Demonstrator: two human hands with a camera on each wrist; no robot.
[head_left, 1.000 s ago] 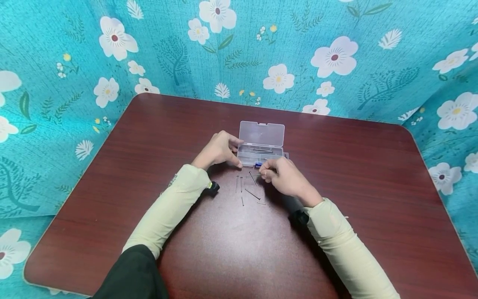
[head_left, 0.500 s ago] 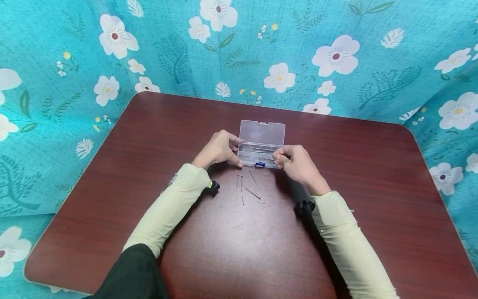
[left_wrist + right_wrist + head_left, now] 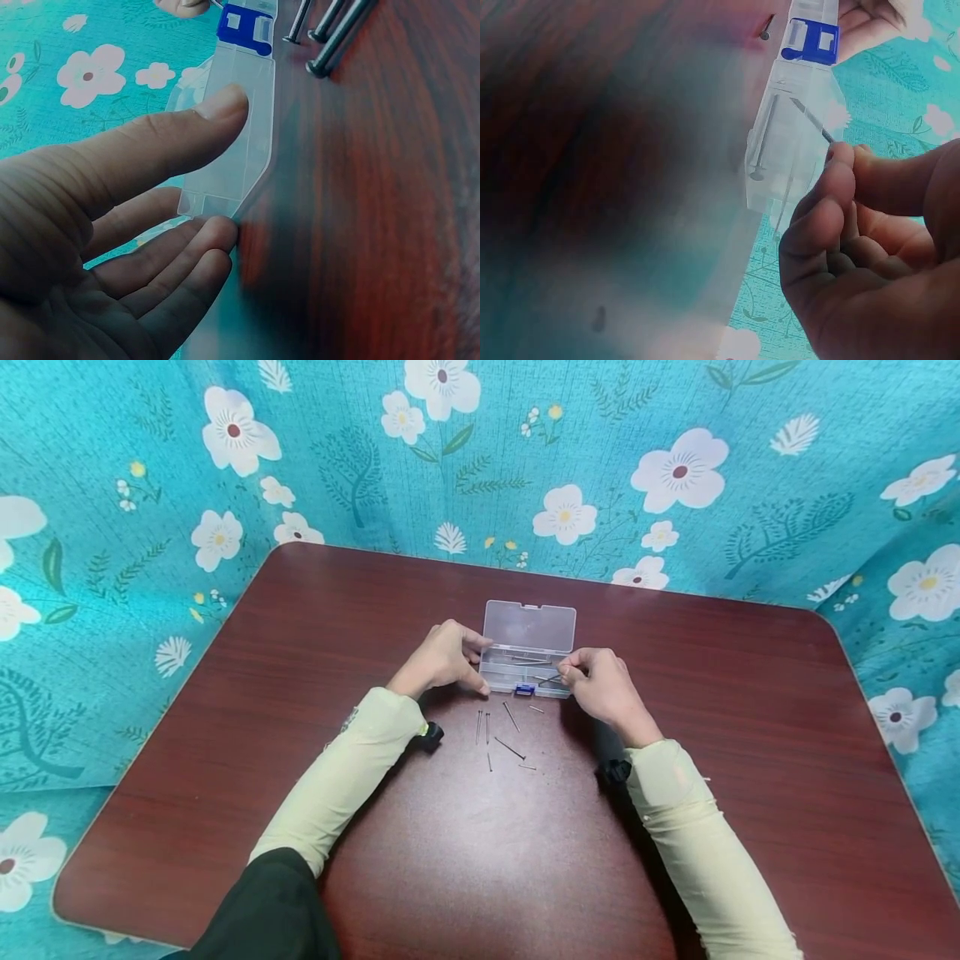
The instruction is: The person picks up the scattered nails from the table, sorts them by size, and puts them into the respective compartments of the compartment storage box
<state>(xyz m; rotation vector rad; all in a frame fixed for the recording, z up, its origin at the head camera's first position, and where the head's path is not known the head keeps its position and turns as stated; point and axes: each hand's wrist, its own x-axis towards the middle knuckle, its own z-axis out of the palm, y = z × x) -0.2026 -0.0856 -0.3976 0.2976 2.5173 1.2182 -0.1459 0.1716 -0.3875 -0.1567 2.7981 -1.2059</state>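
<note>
A clear plastic box [image 3: 528,627] with compartments stands with its lid raised; nails [image 3: 532,662] lie in its rear compartment. My left hand [image 3: 441,663] holds the box's left end, thumb along the front wall and fingers at the end. Between thumb and fingertips of my right hand [image 3: 602,687] is a pinched nail [image 3: 812,120], slanting over the right front compartment, its head hidden by the fingers. Another nail [image 3: 761,142] shows in that compartment in the right wrist view. A blue latch [image 3: 525,690] hangs at the box's front.
Several loose nails [image 3: 510,748] of different lengths lie on the dark red table [image 3: 480,877] in front of the box. Behind the table hangs a turquoise flowered curtain [image 3: 495,518].
My right hand has carried the nail from above the loose nails, up and right, to the box's right compartment. The nail now slants more. My left hand stays on the box.
</note>
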